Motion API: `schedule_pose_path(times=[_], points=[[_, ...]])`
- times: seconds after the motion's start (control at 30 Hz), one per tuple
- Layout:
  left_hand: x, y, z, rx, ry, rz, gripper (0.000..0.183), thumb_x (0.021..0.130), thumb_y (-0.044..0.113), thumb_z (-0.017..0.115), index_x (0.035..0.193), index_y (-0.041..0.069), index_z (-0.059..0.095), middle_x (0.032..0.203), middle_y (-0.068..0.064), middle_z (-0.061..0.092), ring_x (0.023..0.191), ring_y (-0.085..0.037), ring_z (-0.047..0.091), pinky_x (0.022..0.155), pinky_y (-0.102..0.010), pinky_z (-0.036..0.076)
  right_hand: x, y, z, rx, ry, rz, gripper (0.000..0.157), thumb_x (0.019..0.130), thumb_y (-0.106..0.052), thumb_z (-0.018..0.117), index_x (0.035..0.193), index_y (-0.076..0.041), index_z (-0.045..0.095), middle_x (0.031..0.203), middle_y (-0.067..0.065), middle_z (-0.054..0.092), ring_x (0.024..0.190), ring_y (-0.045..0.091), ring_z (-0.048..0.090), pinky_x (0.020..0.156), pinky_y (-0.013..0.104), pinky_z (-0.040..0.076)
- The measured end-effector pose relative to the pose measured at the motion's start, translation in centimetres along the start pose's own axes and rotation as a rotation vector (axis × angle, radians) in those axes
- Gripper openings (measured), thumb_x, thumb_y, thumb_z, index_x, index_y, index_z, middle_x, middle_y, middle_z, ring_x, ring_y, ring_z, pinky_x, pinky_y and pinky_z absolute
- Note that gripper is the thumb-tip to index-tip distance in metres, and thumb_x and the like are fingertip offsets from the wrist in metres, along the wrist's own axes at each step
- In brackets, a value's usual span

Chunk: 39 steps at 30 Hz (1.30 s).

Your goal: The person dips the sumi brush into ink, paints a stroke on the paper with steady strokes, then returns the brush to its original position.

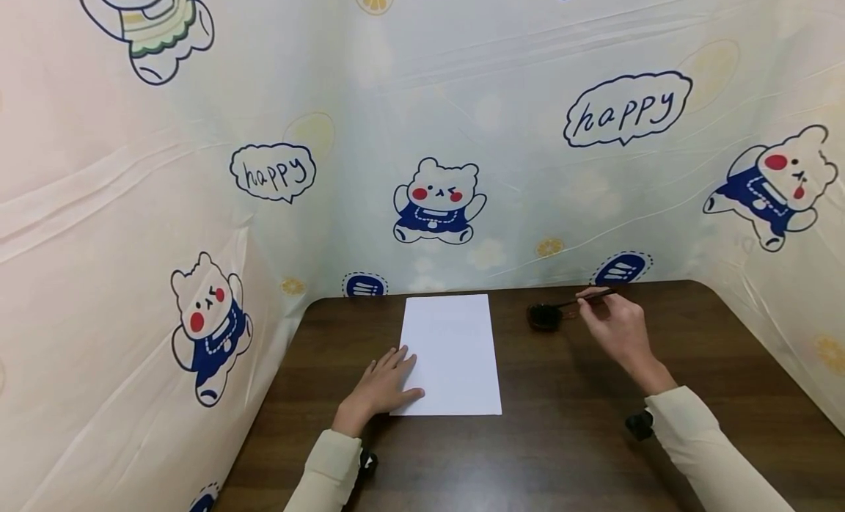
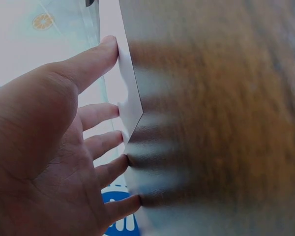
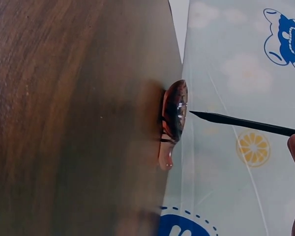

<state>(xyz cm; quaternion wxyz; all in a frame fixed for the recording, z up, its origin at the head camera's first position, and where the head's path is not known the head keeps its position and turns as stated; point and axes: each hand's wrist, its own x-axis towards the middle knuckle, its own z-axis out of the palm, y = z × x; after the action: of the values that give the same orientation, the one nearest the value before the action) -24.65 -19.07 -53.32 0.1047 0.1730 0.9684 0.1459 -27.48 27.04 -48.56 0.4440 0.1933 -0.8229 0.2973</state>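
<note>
A blank white sheet of paper [image 1: 455,350] lies on the dark wooden table [image 1: 541,439]. My left hand [image 1: 383,384] rests on its lower left edge with fingers spread; in the left wrist view the thumb and some fingertips touch the paper, the little finger the wood. Up at the right, my right hand [image 1: 620,325] pinches a thin black brush [image 3: 246,123] by its handle. Its pointed dark tip is close over a small reddish-brown dish [image 3: 173,113] with a dark inside. Most of the right hand is outside the right wrist view.
A pale cloth [image 1: 356,204] printed with bears, orange slices and words hangs round the back and both sides of the table. The dish stands near the back edge, right of the paper. Each wrist wears a small black device.
</note>
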Motion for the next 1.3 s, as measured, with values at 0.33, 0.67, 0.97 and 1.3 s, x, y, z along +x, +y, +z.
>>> schedule_pose_path(times=[0.33,0.67,0.97,1.3], points=[[-0.1,-0.1,0.1,-0.01,0.003,0.0,0.08,0.101,0.052,0.068,0.165,0.012,0.041,0.177,-0.014,0.027,0.164,-0.041,0.022,0.127,-0.073,0.02,-0.8,0.4,0.5,0.05,0.008,0.108,0.014,0.089,0.005,0.078,0.101,-0.002,0.08,0.092,0.013,0.081,0.072,0.028,0.074,0.069,0.005,0.047],[-0.1,0.0,0.0,-0.008,-0.006,0.004,0.079,0.102,0.052,0.066,0.166,0.012,0.04,0.177,-0.014,0.026,0.165,-0.041,0.02,0.128,-0.073,0.018,-1.7,1.6,0.9,0.069,-0.008,0.201,0.009,0.091,0.003,0.078,0.099,-0.001,0.079,0.091,0.014,0.08,0.083,-0.016,0.061,0.074,-0.003,0.042],[-0.1,-0.1,0.0,-0.018,0.0,0.008,0.08,0.102,0.052,0.066,0.165,0.012,0.04,0.177,-0.014,0.026,0.165,-0.041,0.02,0.127,-0.073,0.018,-1.4,1.6,0.7,0.009,-0.038,0.236,0.007,0.091,0.0,0.077,0.096,-0.005,0.079,0.089,0.012,0.08,0.075,0.029,0.076,0.072,-0.001,0.04],[-0.1,-0.1,0.0,-0.036,-0.002,0.009,0.08,0.102,0.051,0.066,0.166,0.012,0.039,0.177,-0.014,0.025,0.165,-0.042,0.019,0.128,-0.074,0.016,-1.0,0.9,0.5,0.011,-0.041,0.253,0.006,0.092,-0.002,0.076,0.095,-0.006,0.079,0.089,0.012,0.08,0.075,0.027,0.076,0.071,-0.002,0.041]])
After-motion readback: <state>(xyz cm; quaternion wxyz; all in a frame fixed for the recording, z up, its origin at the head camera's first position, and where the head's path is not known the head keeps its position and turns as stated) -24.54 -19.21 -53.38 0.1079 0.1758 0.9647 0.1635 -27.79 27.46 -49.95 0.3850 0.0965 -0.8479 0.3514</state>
